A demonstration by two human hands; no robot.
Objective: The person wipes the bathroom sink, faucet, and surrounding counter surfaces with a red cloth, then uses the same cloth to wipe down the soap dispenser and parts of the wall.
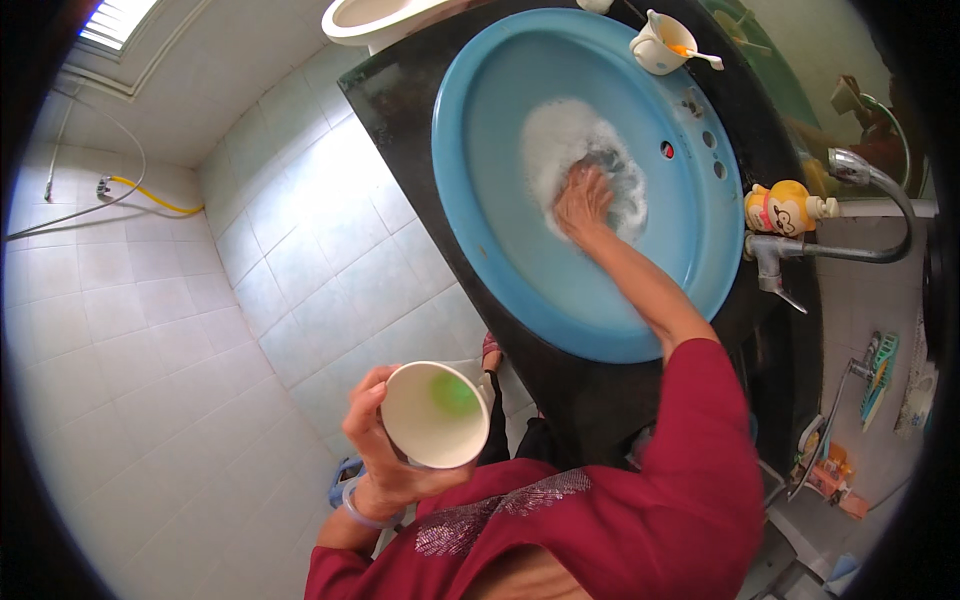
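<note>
My left hand (375,435) grips a white cup (405,412) tilted so that its mouth faces up toward me. A patch of green (452,394) shows inside the cup; whether it is liquid or a print, I cannot tell. A blue oval washbasin (495,300) holds cloudy water. My right hand (583,201) reaches down into the water amid white foam (555,142). Its fingertips are blurred by foam and water, so what they touch is hidden.
The basin sits in a black countertop (397,112). A small cup with a toothbrush (658,51) stands on its rim. Beyond are a yellow character-shaped pump bottle (784,208) and a chrome faucet (772,259). A white toilet (360,22) is past the counter's far end.
</note>
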